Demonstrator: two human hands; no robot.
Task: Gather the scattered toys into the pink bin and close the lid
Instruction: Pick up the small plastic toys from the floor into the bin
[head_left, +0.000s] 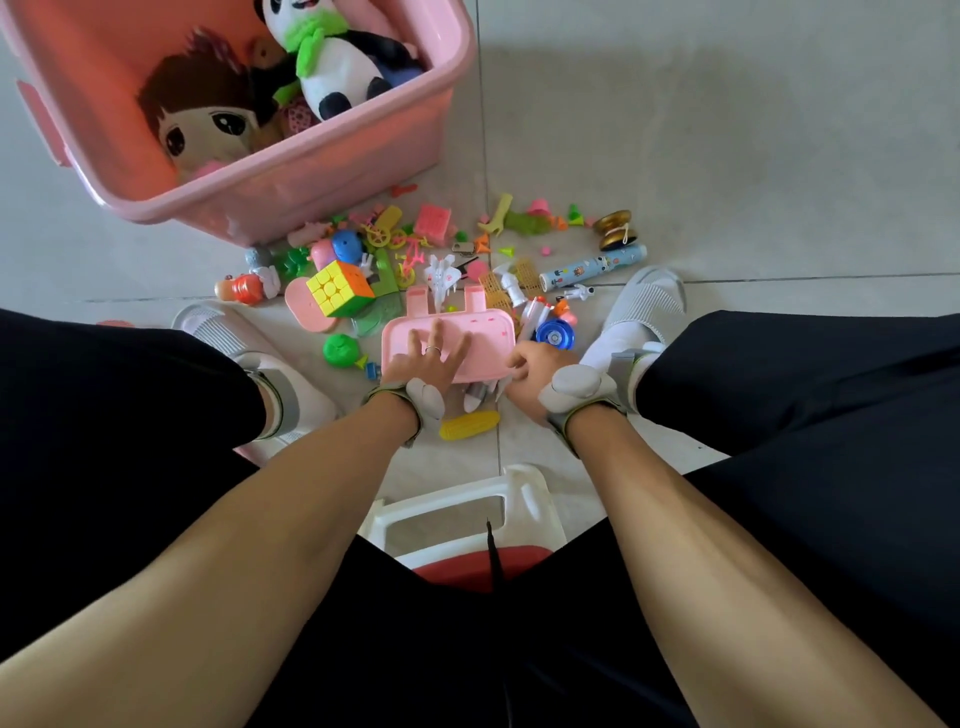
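The pink bin (322, 171) stands open at the upper left, holding a panda plush (337, 62) and a doll (208, 124). Several small toys lie scattered on the floor in front of it, among them a colour cube (340, 288), a yo-yo (615, 231) and a printed tube (592, 270). A flat pink toy table (483, 332) lies upside down between my feet. My left hand (428, 358) rests on it with fingers spread. My right hand (535, 366) pinches its right edge with curled fingers. A yellow toy corn (470, 426) lies below my hands.
My two white shoes (644, 306) flank the toy pile. A white stool with a red part (467, 519) stands under me. A pink flat piece (249, 452) shows behind my left leg; I cannot tell whether it is the lid. Grey tiled floor stretches to the right.
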